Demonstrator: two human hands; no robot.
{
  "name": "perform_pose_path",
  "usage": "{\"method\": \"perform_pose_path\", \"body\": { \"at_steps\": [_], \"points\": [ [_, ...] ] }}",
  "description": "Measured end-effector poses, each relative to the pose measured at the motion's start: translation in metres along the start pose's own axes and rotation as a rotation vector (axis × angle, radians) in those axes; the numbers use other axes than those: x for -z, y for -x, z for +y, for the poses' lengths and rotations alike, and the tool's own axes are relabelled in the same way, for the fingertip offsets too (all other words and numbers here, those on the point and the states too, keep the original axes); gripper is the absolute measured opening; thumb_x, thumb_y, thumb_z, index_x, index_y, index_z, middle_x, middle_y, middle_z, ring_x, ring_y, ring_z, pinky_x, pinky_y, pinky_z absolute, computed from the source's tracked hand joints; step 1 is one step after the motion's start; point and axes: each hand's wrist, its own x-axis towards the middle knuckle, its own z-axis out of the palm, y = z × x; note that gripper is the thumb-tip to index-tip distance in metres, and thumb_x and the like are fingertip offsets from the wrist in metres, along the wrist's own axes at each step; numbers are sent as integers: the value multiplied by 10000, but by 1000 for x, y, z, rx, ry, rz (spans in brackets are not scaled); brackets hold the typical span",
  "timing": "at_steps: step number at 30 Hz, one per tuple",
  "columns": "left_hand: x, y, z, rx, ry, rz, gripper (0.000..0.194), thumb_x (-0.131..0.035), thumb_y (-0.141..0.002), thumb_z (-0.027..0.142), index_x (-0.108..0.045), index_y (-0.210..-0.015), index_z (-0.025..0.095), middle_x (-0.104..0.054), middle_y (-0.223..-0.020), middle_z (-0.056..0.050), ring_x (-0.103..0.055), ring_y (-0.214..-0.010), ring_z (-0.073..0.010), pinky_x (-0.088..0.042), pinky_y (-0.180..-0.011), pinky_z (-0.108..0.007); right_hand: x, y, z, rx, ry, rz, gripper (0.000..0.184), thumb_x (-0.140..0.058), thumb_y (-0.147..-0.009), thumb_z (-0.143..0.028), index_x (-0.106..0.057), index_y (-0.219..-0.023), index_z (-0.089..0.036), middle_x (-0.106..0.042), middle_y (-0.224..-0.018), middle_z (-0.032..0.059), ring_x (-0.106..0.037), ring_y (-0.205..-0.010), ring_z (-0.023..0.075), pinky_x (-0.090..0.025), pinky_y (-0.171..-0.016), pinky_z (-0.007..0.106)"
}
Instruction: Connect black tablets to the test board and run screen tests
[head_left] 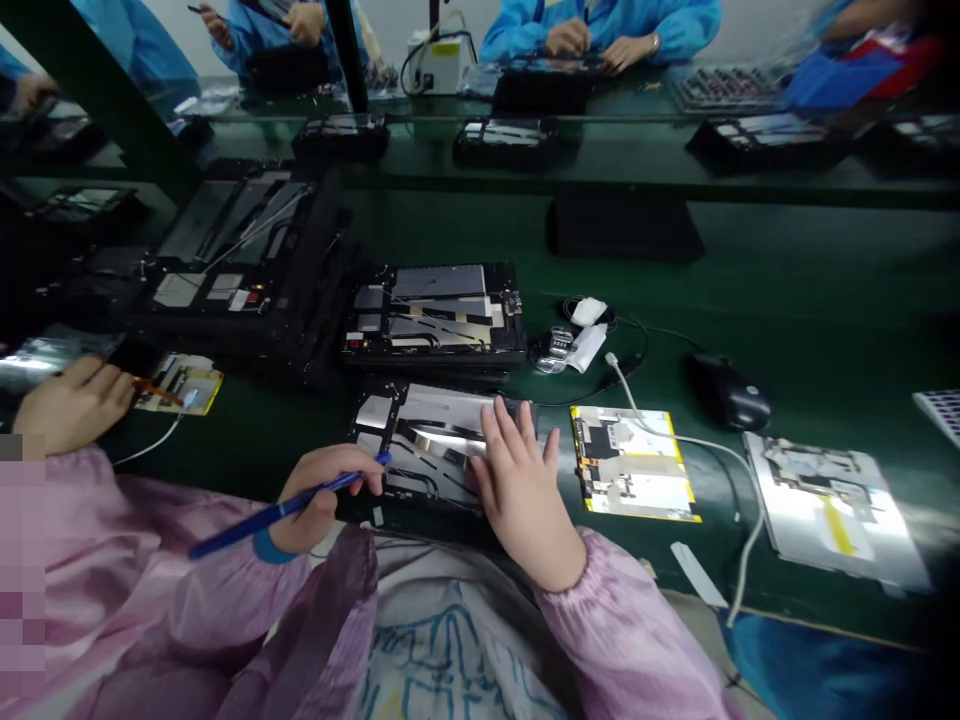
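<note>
In front of me lies an opened tablet [420, 460], its black frame holding silver battery plates, dark cables and thin wires. My right hand [525, 490] rests flat on its right side, fingers spread. My left hand [326, 492] is closed around a slim blue pen-like tool [277, 512], whose front end is over the tablet's left part. A blue band [271, 547] circles my left wrist. To the right of my right hand lies a yellow-edged screen panel [637, 480] with a white cable [697, 440] across it.
Behind the tablet sits another opened tablet [442, 310]; a tall stack of them [240, 250] stands left. Rightward are a black mouse [727, 392] and a silver panel [832, 510]. A co-worker's hand [71, 405] is at far left. People in blue sleeves [600, 35] work opposite.
</note>
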Motion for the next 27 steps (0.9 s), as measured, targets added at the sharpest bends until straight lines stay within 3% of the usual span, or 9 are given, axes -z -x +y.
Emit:
{"method": "perform_pose_path", "body": {
  "at_steps": [3,6,8,12,14,16,19,23,27],
  "points": [
    [-29,-20,13,-52,45,-250,509,-348,-919,535,-722,-900,191,-571,-598,-55,-531,-555,-157,-425,-551,-298,19,2,-6,171,-218,-14,398,-426,-934,-302,-440,-1317,-195,-490,-1372,137,-316,-1374,305,-266,-1092,587],
    [-57,-38,21,8,134,-395,358,-415,-926,413,-684,-879,181,-575,-627,-39,-527,-560,-135,-431,-571,-278,33,4,-8,275,-366,2,181,-419,-928,-252,-576,-1004,-203,-595,-1090,106,-497,-1155,260,-390,-1006,503],
    [-69,-45,21,65,248,-407,271,-453,-911,375,-631,-883,172,-560,-620,-20,-512,-534,-115,-418,-536,-249,40,3,-3,288,-401,9,184,-399,-931,-228,-571,-874,-200,-587,-951,86,-536,-984,229,-454,-890,443],
    [-77,-55,14,137,456,-252,174,-538,-853,346,-543,-834,173,-540,-595,3,-477,-497,-89,-351,-461,-204,55,-13,31,236,-402,32,231,-366,-957,-258,-540,-816,-202,-593,-841,62,-553,-844,191,-477,-757,358],
    [-79,-60,11,189,477,-246,115,-575,-811,281,-530,-821,176,-561,-613,1,-485,-507,-87,-354,-462,-200,60,-34,58,153,-323,131,251,-356,-959,-274,-527,-790,-202,-619,-899,81,-576,-895,198,-481,-801,368],
    [-84,-64,10,278,430,-321,91,-608,-748,191,-538,-802,174,-588,-662,-9,-525,-551,-100,-397,-492,-216,57,-58,84,59,-171,244,257,-368,-947,-305,-532,-782,-196,-603,-1141,134,-556,-1077,242,-438,-940,441],
    [-97,-67,8,362,307,-387,97,-603,-690,116,-553,-748,176,-605,-704,-22,-576,-623,-135,-444,-541,-258,40,-87,114,23,-59,241,246,-369,-935,-317,-538,-816,-183,-506,-1345,164,-445,-1282,288,-376,-1035,501],
    [-108,-68,1,296,111,-473,126,-563,-686,68,-535,-674,191,-595,-644,-3,-548,-560,-124,-408,-514,-263,16,-96,131,8,-66,170,243,-354,-940,-319,-518,-824,-183,-465,-1405,157,-356,-1366,294,-346,-1064,536],
    [-107,-70,-2,166,-32,-570,148,-553,-671,56,-519,-601,182,-564,-568,8,-505,-510,-113,-368,-498,-258,12,-92,134,-22,-52,158,224,-368,-939,-313,-512,-822,-189,-452,-1424,143,-324,-1384,312,-303,-1065,588]
  ]
}}
